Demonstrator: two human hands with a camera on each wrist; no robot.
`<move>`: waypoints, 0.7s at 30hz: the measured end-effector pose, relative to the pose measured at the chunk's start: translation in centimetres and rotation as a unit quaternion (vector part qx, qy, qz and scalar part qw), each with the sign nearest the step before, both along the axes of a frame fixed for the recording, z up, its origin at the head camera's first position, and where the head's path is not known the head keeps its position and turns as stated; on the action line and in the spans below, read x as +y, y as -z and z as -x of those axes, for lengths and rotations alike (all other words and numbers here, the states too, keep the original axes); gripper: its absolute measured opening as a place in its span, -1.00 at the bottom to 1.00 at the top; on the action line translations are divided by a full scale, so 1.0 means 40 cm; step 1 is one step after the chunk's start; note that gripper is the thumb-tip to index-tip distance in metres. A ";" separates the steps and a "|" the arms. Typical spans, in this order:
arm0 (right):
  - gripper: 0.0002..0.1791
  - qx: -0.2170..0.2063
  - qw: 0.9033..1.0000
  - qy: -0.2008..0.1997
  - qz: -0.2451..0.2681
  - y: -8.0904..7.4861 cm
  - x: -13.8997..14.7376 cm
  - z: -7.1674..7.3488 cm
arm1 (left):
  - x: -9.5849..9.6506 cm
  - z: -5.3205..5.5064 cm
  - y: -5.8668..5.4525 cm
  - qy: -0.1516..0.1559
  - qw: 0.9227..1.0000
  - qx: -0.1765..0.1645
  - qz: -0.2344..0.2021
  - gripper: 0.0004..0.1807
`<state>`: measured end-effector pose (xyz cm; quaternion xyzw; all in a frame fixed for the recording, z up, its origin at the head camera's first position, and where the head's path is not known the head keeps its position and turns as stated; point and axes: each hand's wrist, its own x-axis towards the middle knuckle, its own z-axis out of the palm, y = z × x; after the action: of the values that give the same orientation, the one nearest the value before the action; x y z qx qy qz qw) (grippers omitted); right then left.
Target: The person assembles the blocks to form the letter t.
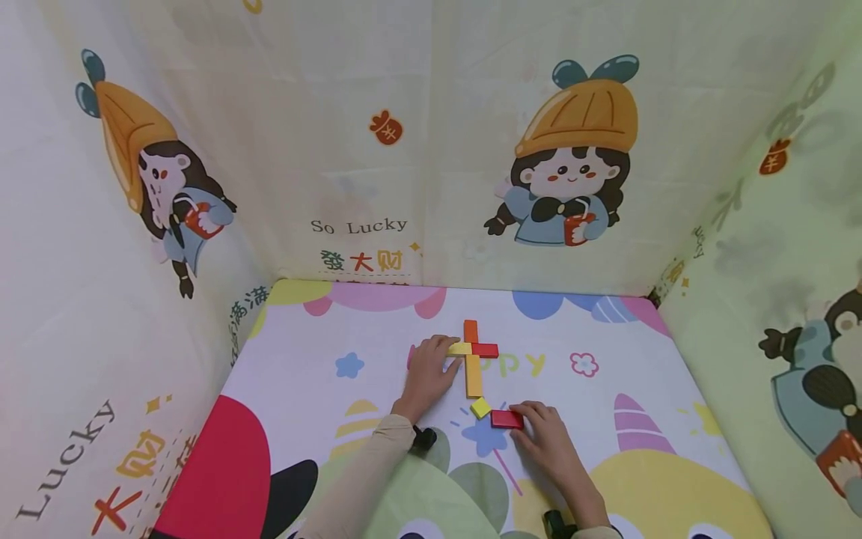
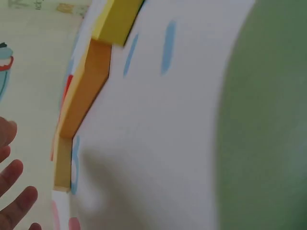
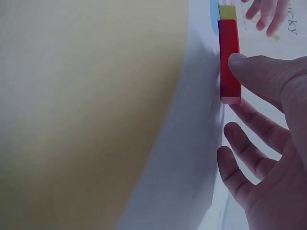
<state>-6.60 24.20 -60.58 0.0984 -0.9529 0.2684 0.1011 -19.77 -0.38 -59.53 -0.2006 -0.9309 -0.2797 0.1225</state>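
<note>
On the mat, in the head view, my right hand (image 1: 548, 438) pinches the right end of a red block (image 1: 506, 419) between thumb and index finger. The right wrist view shows the thumb on the red block's face, its other fingers spread apart. A yellow block (image 1: 480, 408), turned at an angle, lies just left of it. Farther back, a long orange-yellow block (image 1: 474, 376) points toward a pale yellow block (image 1: 460, 349), a second red block (image 1: 485, 350) and an orange block (image 1: 471, 331). My left hand (image 1: 429, 374) has its fingers spread around the pale yellow block's left end, apparently without gripping.
The printed mat (image 1: 296, 359) carries coloured figures and letters. Cloth walls (image 1: 444, 165) with cartoon prints rise at the back and both sides. A black wrist device (image 1: 423, 439) sits on the left wrist, another (image 1: 555, 524) on the right.
</note>
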 end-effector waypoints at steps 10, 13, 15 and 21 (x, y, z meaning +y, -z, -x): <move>-0.49 -0.048 0.999 0.010 0.008 -0.007 -0.010 0.003 | -0.003 -0.132 -0.003 -0.016 0.998 -0.008 -0.067 -0.63; -0.48 -0.045 0.999 0.008 0.011 -0.007 -0.014 0.003 | 0.000 -0.162 0.005 -0.021 0.996 -0.044 -0.079 -0.65; -0.49 -0.037 0.999 0.005 0.012 -0.007 -0.016 0.004 | 0.003 -0.178 0.010 -0.023 0.994 -0.062 -0.081 -0.64; -0.51 -0.008 1.000 -0.007 0.014 0.000 -0.020 0.006 | 0.014 -0.214 0.017 -0.027 0.993 -0.086 -0.080 -0.62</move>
<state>-6.82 23.39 -60.58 0.1019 -0.9491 0.2829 0.0932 -11.21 0.17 -60.21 -0.1402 -0.9177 -0.3658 0.0654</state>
